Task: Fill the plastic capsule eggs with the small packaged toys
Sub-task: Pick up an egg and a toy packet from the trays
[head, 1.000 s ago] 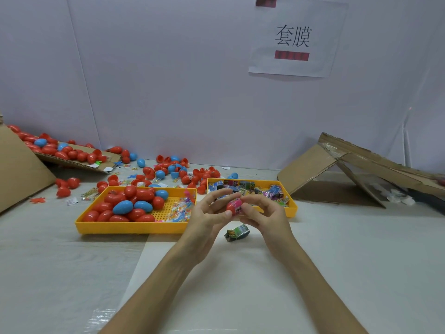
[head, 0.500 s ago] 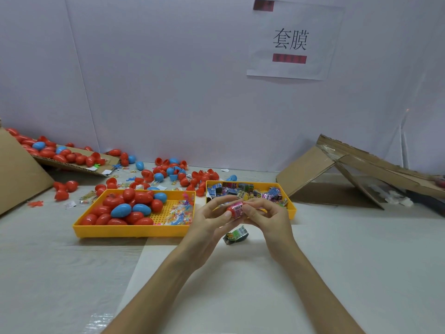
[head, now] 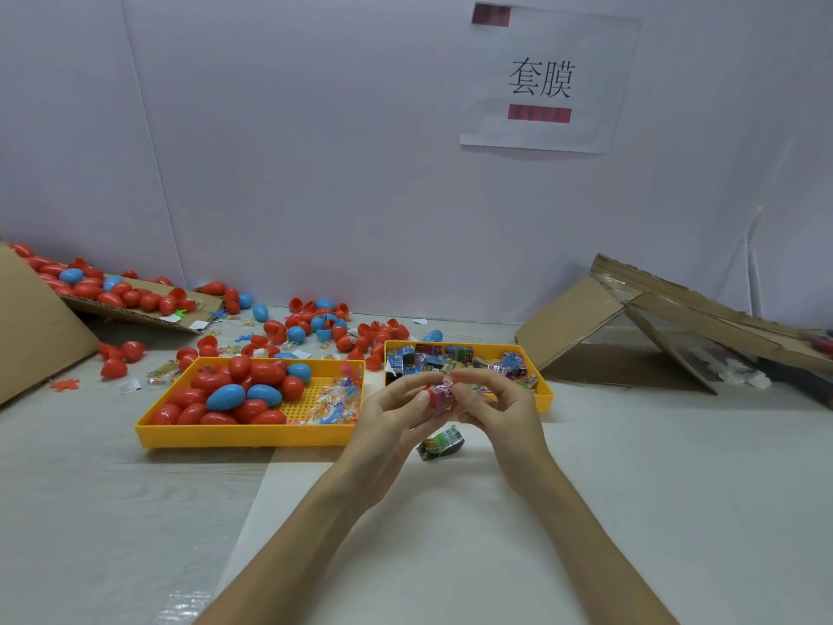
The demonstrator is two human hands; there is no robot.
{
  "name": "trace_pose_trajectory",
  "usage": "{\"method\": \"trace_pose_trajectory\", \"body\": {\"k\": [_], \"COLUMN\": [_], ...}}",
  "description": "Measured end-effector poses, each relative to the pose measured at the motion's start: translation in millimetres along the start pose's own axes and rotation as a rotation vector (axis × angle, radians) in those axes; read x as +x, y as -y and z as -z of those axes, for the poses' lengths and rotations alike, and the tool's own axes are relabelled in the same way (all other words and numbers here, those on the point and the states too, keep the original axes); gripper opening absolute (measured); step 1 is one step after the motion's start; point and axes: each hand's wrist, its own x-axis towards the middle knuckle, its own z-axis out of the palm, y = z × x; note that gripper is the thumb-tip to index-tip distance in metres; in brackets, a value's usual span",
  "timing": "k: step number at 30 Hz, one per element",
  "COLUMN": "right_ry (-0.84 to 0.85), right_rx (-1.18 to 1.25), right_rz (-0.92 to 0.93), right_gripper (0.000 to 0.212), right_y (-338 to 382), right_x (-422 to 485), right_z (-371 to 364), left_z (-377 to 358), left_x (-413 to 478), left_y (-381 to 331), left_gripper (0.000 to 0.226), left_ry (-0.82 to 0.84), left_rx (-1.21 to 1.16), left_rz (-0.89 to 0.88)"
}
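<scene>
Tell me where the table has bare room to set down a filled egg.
Bare table lies right of the right tray, in front of the folded cardboard, and near you below the loose packet. Behind the left tray, scattered eggs crowd it.

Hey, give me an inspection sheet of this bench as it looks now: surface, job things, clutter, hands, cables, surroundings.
Surface: pale table.
Job's things: left tray holds red and blue eggs plus clear-wrapped toys; right tray holds packaged toys; a green packet lies on the table by the hands.
Clutter: loose eggs and egg halves scattered behind the trays; more on a cardboard flap.
Grips: left hand and right hand both hold a red egg with a pink packet at its top.
Cables: nothing seen.
Surroundings: white wall, paper sign, collapsed cardboard box at right.
</scene>
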Motion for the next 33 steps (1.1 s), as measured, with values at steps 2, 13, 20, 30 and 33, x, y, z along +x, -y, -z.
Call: {"method": "trace_pose_trajectory", "body": {"k": [2,13,20,30,33], "right_ry": [0.029,0.007,-0.001,-0.026,-0.001], "right_rx": [-0.025,0.003,-0.002,0.054,-0.041], "right_rz": [-0.004,0.033,0.034,-0.045,0.0], "right_gripper": [0.033,0.02,0.02,0.021,0.02], "right_y": [0.5,-1.1,-2.5,-3.6,-4.3], "right_x": [-0.7,0.0,0.3,2.6,2.1], "right_z": [0.2,1.9,2.6,1.5,2.5], "left_z": [0.3,2.2,1.6,3.2,5.0], "left_x": [0.4,1.3,0.4,2.5,3.2], "left_y": [-0.1,1.0,1.1,2.8,2.3], "left_gripper": [0.026,0.03,0.032,0.032,0.036], "left_ry": [-0.005,0.003,0.004,-0.026,-0.058], "left_rx": [-0.021,-0.015,0.027,-0.066,-0.07], "left_rz": [0.002,0.038,0.05,0.057,0.066]}}
